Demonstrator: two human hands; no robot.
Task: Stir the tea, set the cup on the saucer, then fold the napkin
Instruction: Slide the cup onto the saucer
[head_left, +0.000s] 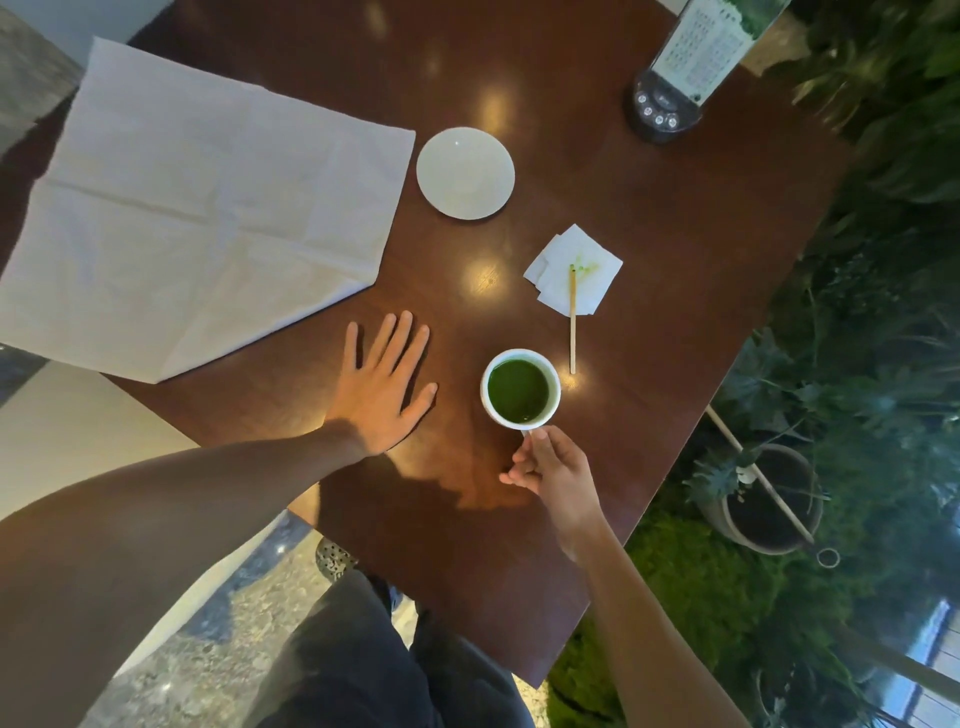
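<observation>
Cup (520, 389) of green tea sits on the surface (649, 218), near our edge, not yet on the saucer (465, 173); right hand (553, 467) has its grip pinched on the handle at the cup's near side, we judge to lift it; saucer stands apart, further out and slightly left, bare, so the path looks unobstructed; stir stick (572, 319) lies beside the cup, wet tip resting on a small paper square (574, 270) with green spots, likely parked there to keep drips off the wood; so we read stirring as done; left hand (387, 387) lies flat, fingers spread, palm down, bracing; big napkin (202, 208) lies unfolded at far left, one side hanging off the surface; fold comes last.
</observation>
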